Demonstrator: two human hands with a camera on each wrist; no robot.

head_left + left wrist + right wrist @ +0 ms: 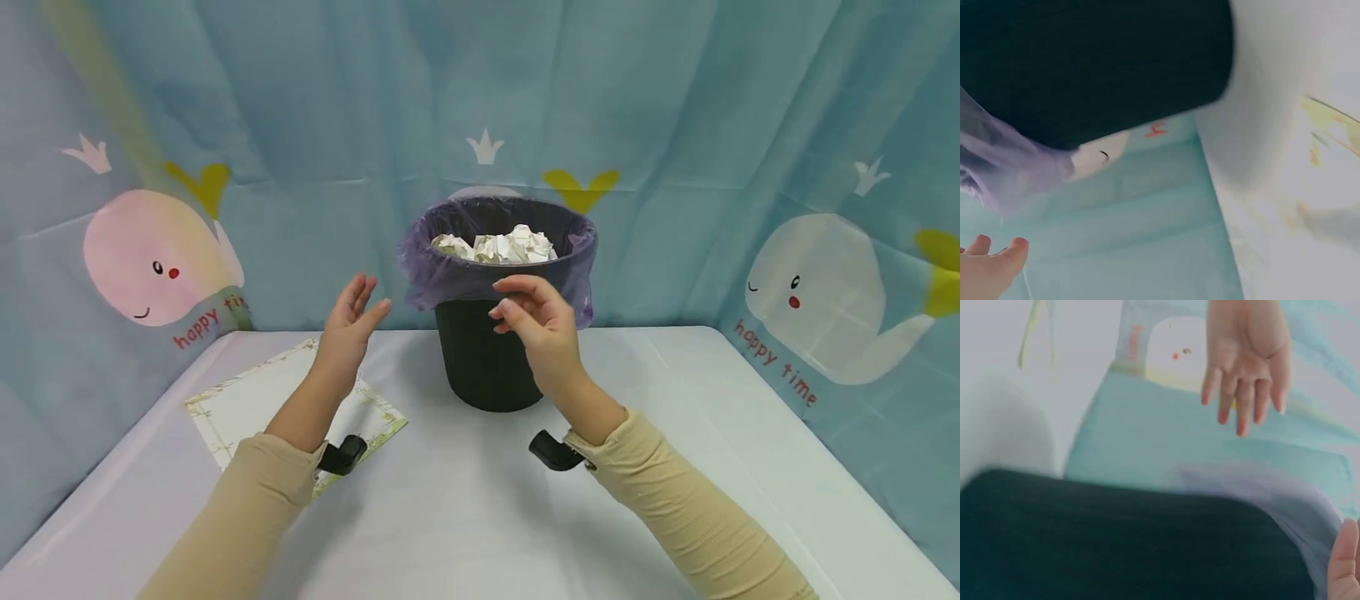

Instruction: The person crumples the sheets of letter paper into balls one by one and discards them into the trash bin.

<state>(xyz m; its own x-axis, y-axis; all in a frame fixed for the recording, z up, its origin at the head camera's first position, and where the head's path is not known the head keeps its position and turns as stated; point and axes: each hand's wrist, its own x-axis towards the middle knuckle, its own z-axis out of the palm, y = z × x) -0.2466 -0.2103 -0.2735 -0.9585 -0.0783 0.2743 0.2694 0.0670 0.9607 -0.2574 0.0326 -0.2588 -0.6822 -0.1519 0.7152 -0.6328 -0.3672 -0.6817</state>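
A dark bin (483,358) with a purple plastic liner (431,279) folded over its rim stands on the white table. Crumpled white papers (517,246) fill its top. My right hand (543,329) is raised in front of the bin, fingers loosely bent, holding nothing. To the left of the bin, my left hand (347,333) hovers with its fingers extended and nothing in it. The right wrist view shows the left palm (1250,356) facing the bin, fingers straight. Only some fingers of the left hand (991,269) appear in its own wrist view.
A white sheet with a floral border (262,392) lies flat on the left of the table (465,517), partly hidden by the left forearm. A blue curtain (315,100) with whale prints hangs behind and at both sides. Black devices (555,450) sit at both wrists.
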